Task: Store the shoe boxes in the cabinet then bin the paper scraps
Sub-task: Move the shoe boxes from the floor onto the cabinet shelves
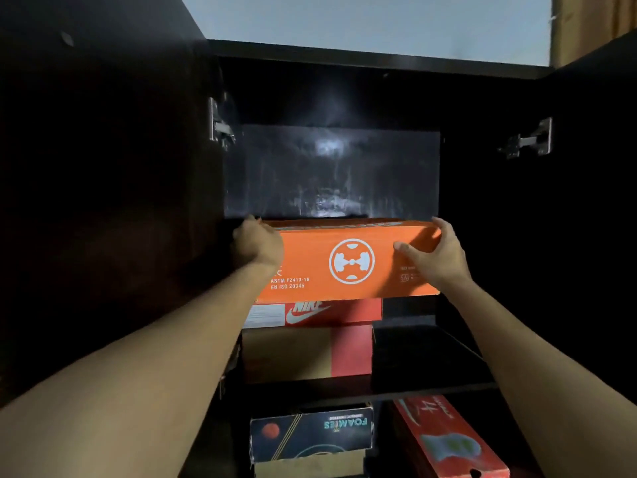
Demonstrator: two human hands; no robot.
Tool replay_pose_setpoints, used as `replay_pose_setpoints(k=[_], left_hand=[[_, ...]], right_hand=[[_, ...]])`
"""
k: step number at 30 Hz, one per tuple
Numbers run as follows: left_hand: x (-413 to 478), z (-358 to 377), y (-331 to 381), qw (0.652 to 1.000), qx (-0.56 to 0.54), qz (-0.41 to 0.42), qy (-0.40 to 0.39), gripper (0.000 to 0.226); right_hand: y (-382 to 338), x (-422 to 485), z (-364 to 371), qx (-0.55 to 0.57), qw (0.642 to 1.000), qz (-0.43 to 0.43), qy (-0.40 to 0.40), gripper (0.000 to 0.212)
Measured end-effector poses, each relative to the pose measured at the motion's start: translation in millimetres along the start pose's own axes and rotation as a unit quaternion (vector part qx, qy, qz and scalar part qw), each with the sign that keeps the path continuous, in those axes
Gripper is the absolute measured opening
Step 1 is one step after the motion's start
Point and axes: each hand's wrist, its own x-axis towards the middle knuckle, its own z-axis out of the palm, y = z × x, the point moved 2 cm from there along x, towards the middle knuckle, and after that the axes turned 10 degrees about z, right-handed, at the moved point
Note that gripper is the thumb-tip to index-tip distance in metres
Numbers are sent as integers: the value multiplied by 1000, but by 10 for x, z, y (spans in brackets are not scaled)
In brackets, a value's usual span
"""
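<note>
Orange cardboard shoe box [344, 260] being stacked on red Nike box [331, 312]; left hand [256, 244], right hand [437, 257] gripping its ends. Next: probably sliding it deeper.

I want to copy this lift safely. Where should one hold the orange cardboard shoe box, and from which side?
At its two short ends, coming from the front. The orange cardboard shoe box lies long side to the front, likely too wide for one hand; the left hand and right hand each hold one end.
</note>
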Motion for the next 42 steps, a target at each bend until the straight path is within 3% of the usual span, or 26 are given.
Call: replay_pose_setpoints(k=[4,7,15,22,27,34,39,42], left_hand=[[-146,389,-135,983,100,155,-5,48],[-181,674,-281,940,190,265,-97,61],[171,945,-560,927,231,235,-176,91],[204,998,-503,919,225,199,-254,109],[-25,873,-315,930,194,205,-237,87],[-782,572,-99,922,45,220,-316,50],[-1826,291,-130,917,-88,147,-360,30],[-2659,190,-264,887,-117,138,-424,35]], right_hand=[[48,247,336,-3,1000,-16,4,85],[71,386,532,-39,996,-27,-71,86],[178,524,880,-143,987,-69,-32,82],[142,583,788,-207,976,-49,-48,81],[92,363,489,-209,974,-61,-68,53],[381,-552,-112,-222,972,-28,-73,58],[785,-1864,-791,-178,982,41,-43,54],[1114,-2689,-1170,-218,971,91,-27,57]])
